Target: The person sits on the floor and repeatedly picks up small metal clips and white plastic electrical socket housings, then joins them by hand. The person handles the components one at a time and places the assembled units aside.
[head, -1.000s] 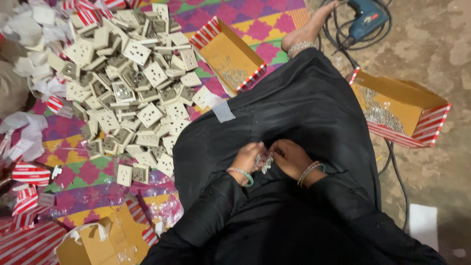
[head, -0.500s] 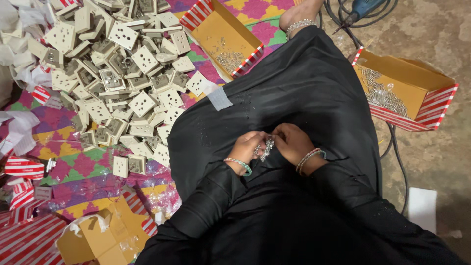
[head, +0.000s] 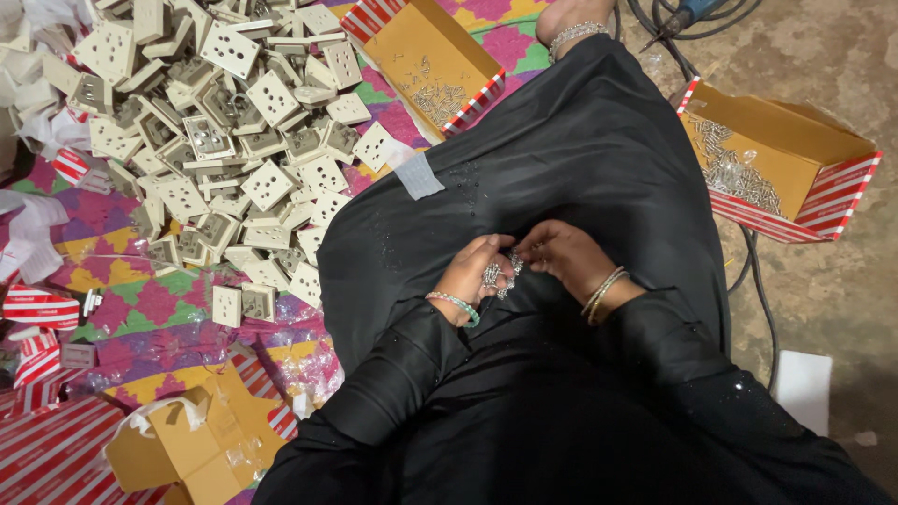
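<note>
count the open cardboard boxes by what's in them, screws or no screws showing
Boxes with small metal screws inside: 2 — the box by the plate pile and the box on the bare floor
Boxes with no screws showing: 1 — the torn box at the lower left
Total: 3

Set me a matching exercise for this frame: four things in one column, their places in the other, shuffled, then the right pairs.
1. small metal screws
2. pile of cream socket plates
3. open box of screws
4. torn cardboard box

A. on the patterned mat, upper left
B. bottom left corner
C. between both hands, over the black lap
D. on the bare floor, right

Pairs: 1-C, 2-A, 3-D, 4-B
</note>
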